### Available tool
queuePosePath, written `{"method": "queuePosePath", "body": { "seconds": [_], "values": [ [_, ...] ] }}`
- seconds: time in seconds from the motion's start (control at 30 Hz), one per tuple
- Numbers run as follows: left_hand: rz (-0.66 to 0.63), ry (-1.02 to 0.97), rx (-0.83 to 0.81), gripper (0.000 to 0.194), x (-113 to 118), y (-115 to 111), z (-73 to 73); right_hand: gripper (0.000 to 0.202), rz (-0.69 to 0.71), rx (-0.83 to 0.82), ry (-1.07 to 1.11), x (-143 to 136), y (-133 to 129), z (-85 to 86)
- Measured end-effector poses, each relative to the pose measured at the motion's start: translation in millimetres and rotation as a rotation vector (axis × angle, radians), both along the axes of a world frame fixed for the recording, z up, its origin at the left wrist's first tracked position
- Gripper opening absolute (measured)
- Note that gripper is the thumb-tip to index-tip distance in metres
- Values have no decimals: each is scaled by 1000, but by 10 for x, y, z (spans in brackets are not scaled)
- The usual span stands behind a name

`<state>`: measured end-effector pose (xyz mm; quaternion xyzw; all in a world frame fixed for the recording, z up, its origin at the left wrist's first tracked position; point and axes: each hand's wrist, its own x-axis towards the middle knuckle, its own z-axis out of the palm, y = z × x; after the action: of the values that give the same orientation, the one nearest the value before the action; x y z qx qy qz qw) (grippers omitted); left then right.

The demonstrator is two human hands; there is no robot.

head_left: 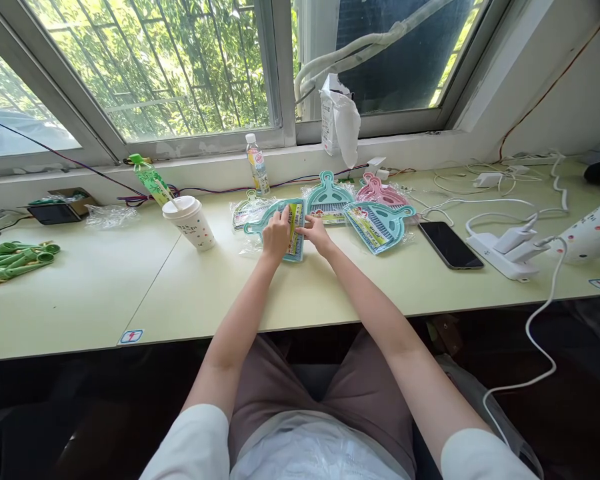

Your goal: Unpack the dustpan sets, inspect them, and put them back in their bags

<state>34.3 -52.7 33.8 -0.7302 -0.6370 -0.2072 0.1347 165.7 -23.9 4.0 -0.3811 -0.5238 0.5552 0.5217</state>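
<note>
A teal mini dustpan and brush set (297, 250) with a yellow-green label lies on the table in front of me, its handle to the left. My left hand (277, 233) rests over its middle, fingers bent onto the label. From the right, my right hand (316, 235) grips the edge of the same set between thumb and fingers. Close by are more bagged sets: a teal one (327, 193) behind, a pink one (383, 192) at the back right, another teal one (377, 227) to the right, and a light green one (247, 210) behind on the left.
A white paper cup (193, 227) and a green-topped packet (153, 181) stand left; a bottle (258, 167) is at the sill. Bundled green items (17, 260) lie far left. On the right are a phone (450, 245), a power strip (503, 257) and white cables.
</note>
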Motion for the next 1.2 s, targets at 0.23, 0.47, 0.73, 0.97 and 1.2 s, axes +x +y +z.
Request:
{"method": "queuePosePath", "body": {
  "seconds": [0.23, 0.47, 0.73, 0.97, 1.2],
  "values": [
    [-2, -37, -2, 51, -35, -67, 94, 41, 48, 13, -38, -23, -45, 18],
    [-2, -32, 46, 48, 0, -121, 124, 41, 67, 66, -72, 12, -73, 68],
    [31, -48, 61, 45, -27, -122, 147, 42, 81, 72, -77, -4, -102, 91],
    [3, 51, 35, 48, -36, -127, 141, 40, 74, 65, -49, -6, -65, 45],
    [16, 52, -1, 49, -57, -123, 163, 40, 59, 42, -43, -16, -75, 49]
  ]
}}
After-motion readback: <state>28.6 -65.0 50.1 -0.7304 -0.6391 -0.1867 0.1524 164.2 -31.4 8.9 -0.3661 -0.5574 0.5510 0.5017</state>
